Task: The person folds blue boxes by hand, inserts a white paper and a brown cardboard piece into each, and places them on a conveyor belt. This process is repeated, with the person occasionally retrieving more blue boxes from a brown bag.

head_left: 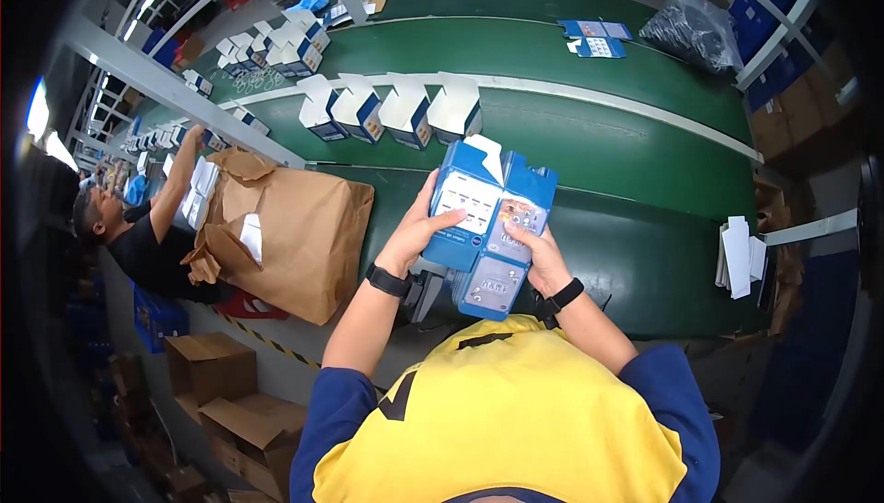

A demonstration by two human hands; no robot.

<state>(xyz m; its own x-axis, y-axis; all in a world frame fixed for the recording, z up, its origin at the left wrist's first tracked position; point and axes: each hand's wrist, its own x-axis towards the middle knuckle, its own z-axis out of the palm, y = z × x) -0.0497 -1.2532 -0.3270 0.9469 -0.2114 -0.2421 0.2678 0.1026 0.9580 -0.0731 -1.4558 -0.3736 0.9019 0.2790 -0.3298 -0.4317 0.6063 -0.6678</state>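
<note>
A blue printed folding carton (465, 185) with white and grey panels is between my two hands, tilted above the near edge of the green bench. It looks flattened, with a white flap sticking up at its far end. My left hand (412, 238) grips its left side, thumb lying across the white panel. On the right edge, my right hand (543, 259) holds it with the thumb pressed on the picture panel. The fingers beneath the carton are hidden. Just beyond it, a row of several erected cartons (403, 118) stands with white lids raised.
Left of me stands a large brown paper sack (318, 241), with a co-worker (138, 236) reaching past it. Flat cartons (597, 40) and a clear plastic bag (692, 32) lie at the back right. White sheets (735, 256) sit at the right edge; cardboard boxes (216, 370) stand lower left.
</note>
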